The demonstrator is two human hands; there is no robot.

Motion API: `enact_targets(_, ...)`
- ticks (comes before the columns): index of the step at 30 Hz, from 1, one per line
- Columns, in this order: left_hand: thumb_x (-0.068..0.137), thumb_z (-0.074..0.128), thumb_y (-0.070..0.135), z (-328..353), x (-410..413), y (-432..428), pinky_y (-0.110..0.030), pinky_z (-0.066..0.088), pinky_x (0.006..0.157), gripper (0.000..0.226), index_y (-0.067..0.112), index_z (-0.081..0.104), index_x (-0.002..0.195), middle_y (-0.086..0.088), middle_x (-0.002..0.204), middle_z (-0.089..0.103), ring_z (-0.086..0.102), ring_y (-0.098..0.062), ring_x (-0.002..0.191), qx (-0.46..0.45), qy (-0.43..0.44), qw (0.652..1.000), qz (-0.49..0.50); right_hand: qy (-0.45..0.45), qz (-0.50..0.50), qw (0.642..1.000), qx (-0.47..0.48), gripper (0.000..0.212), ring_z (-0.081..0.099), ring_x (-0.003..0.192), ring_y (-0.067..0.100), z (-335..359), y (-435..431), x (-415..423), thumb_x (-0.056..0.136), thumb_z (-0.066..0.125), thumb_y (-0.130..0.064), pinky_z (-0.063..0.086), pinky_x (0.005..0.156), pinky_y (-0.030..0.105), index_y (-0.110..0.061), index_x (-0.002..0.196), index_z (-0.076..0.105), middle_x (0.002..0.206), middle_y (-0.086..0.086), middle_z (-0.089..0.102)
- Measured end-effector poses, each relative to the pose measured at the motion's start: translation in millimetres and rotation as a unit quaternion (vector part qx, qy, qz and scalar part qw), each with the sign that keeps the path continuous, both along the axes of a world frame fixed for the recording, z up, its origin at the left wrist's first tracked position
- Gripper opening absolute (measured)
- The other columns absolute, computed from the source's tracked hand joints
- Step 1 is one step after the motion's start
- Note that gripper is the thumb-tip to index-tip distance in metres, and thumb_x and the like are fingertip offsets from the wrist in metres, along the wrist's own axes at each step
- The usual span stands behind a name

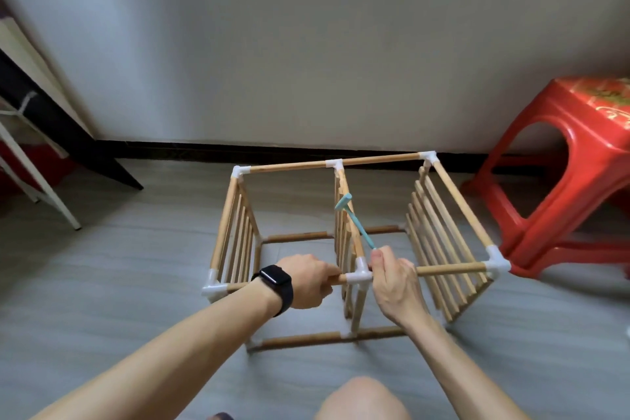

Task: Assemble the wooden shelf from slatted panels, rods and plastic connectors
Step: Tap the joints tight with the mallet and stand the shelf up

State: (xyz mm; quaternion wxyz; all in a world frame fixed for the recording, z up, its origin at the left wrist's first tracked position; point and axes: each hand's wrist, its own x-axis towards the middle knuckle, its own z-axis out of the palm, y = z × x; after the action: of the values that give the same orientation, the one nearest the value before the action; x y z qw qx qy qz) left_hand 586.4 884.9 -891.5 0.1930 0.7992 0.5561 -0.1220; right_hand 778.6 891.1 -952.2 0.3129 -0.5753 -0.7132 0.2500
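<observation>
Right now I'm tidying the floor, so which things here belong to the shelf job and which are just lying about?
In the job: wooden shelf frame, white connector, teal hammer in the right hand, front rod gripped by the left hand.
Lying about: red stool, white metal frame at left.

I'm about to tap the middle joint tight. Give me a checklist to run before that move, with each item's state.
1. Left hand grips left rod beside middle connector: ok.
2. Right hand holds hammer, head up: ok.
3. Right rod seated in middle connector: cannot tell, the right hand covers that joint.
4. Left corner connector and right corner connector sit on their rods: ok.
5. Bottom rod joints: cannot tell, blurred.
6. Stool stands apart from shelf: ok.
</observation>
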Motion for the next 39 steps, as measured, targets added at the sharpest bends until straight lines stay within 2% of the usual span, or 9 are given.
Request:
enact_targets(4,0.079,0.077,0.032,-5.1,7.5,11.8,-0.043,0.041,0.111,0.112,0.029,-0.001,0.159,-0.003,0.162,0.02,0.037,-0.027,0.14,0.067,0.002,0.997,-0.029,0.035,-0.036,0.999,0.013,0.032,0.055,0.072,0.01,12.2,-19.6,19.7,0.107,0.034,-0.029,0.044,0.063,0.029,-0.019,0.083,0.052,0.077,-0.001,0.058)
enact_targets(8,0.072,0.079,0.045,-9.6,17.9,39.9,-0.056,-0.003,0.122,0.128,0.035,-0.018,0.156,-0.001,0.166,-0.019,-0.013,-0.025,0.153,0.104,0.11,0.981,-0.124,0.038,-0.073,0.995,0.055,0.034,0.051,0.067,0.013,26.0,-63.6,50.4,0.103,0.032,-0.041,0.034,0.055,0.023,-0.027,0.074,0.041,0.07,-0.006,0.051)
enact_targets(11,0.076,0.067,0.053,-20.0,27.3,49.6,-0.058,-0.001,0.122,0.103,0.027,0.012,0.159,0.001,0.168,-0.004,-0.012,-0.023,0.153,0.116,0.097,0.976,-0.157,0.002,-0.074,0.997,0.033,0.036,0.052,0.063,0.013,23.7,-93.8,71.9,0.101,0.026,-0.052,0.035,0.053,0.026,-0.03,0.075,0.039,0.07,-0.01,0.054)
enact_targets(16,0.076,0.065,0.042,-22.3,31.3,46.7,-0.039,0.044,0.11,0.071,0.02,0.047,0.141,0.005,0.148,0.044,0.016,-0.017,0.151,0.142,-0.035,0.98,-0.137,-0.123,-0.041,0.991,-0.032,0.036,0.056,0.073,0.025,32.6,-115.7,85.8,0.101,0.026,-0.051,0.035,0.061,0.042,-0.025,0.081,0.041,0.068,-0.005,0.055)
enact_targets(23,0.077,0.068,0.04,-23.4,31.5,46.2,-0.034,0.055,0.086,0.064,0.022,0.049,0.136,0.007,0.145,0.046,0.018,-0.014,0.15,0.157,-0.049,0.98,-0.11,0.021,-0.052,0.989,0.139,0.032,0.046,0.051,0.013,57.8,-105.7,70.3,0.106,0.028,-0.039,0.027,0.047,0.01,-0.021,0.084,0.042,0.056,-0.007,0.043)
enact_targets(26,0.082,0.064,0.043,-20.1,33.7,42.9,-0.033,0.053,0.084,0.061,0.021,0.049,0.137,0.006,0.148,0.044,0.017,-0.014,0.151,0.163,-0.044,0.979,-0.111,-0.213,0.015,0.976,0.034,0.025,0.058,0.065,0.02,43.1,-101.4,69.8,0.106,0.024,-0.042,0.033,0.049,0.03,-0.03,0.085,0.031,0.068,-0.003,0.056)
enact_targets(30,0.08,0.064,0.043,-21.9,31.6,44.8,-0.034,0.053,0.084,0.061,0.021,0.05,0.135,0.006,0.145,0.046,0.019,-0.015,0.15,0.159,-0.051,0.98,-0.104,-0.079,-0.045,0.993,0.08,0.03,0.053,0.056,0.019,42.6,-103.7,68.7,0.105,0.027,-0.04,0.027,0.045,0.026,-0.023,0.087,0.044,0.061,-0.003,0.056)
enact_targets(33,0.071,0.052,0.053,-23.9,30.0,45.2,-0.037,0.055,0.083,0.069,0.021,0.052,0.132,0.006,0.141,0.05,0.022,-0.015,0.149,0.156,-0.056,0.98,-0.109,-0.214,0.0,0.976,0.028,0.027,0.063,0.069,0.026,36.2,-104.8,71.9,0.106,0.022,-0.043,0.033,0.049,0.034,-0.027,0.089,0.037,0.074,0.002,0.065)
enact_targets(39,0.076,0.056,0.053,-26.9,28.1,45.7,-0.04,0.057,0.088,0.067,0.02,0.051,0.134,0.006,0.142,0.049,0.02,-0.016,0.15,0.162,-0.077,0.979,-0.101,-0.222,-0.009,0.975,0.013,0.029,0.065,0.072,0.026,40.8,-105.7,69.0,0.106,0.02,-0.042,0.031,0.053,0.036,-0.025,0.098,0.042,0.076,-0.001,0.065)
